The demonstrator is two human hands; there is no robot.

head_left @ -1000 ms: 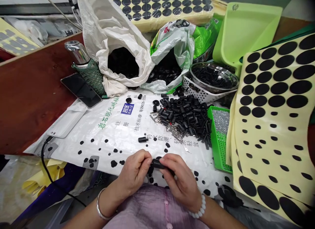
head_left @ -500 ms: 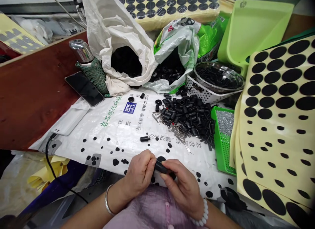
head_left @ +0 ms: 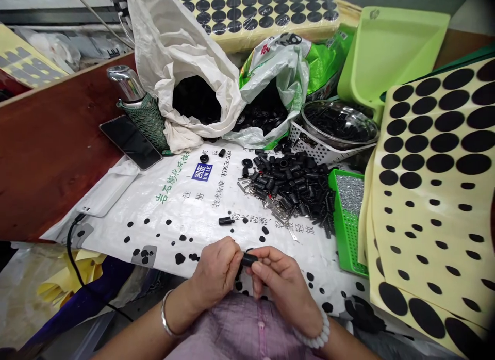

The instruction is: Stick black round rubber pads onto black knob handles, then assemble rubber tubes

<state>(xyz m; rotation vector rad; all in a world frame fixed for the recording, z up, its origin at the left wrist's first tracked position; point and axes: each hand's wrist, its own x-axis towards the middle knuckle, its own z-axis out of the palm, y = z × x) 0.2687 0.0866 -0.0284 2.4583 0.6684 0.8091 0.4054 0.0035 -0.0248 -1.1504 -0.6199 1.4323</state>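
Note:
A small black cylindrical part (head_left: 249, 258) is pinched between both hands low in the middle of the view, over the white printed sack (head_left: 181, 200). My left hand (head_left: 214, 272) closes its fingers on the part's left end. My right hand (head_left: 278, 280) grips its right end with thumb and fingers curled. A heap of like black parts (head_left: 294, 187) mixed with small metal pieces lies further back on the sack. One loose black part (head_left: 225, 221) lies just beyond my hands.
Yellow sheets of black round stickers (head_left: 433, 184) cover the right. A green basket (head_left: 346, 215), a white basket with a steel bowl (head_left: 338, 123), open bags (head_left: 201, 81) of black parts, a green tray (head_left: 390, 50), a flask (head_left: 137, 104), a phone (head_left: 129, 141) and a white power bank (head_left: 106, 192) stand around.
My hands stay together on the black part; my right fingers have shifted along it and curled further under. The view has moved slightly.

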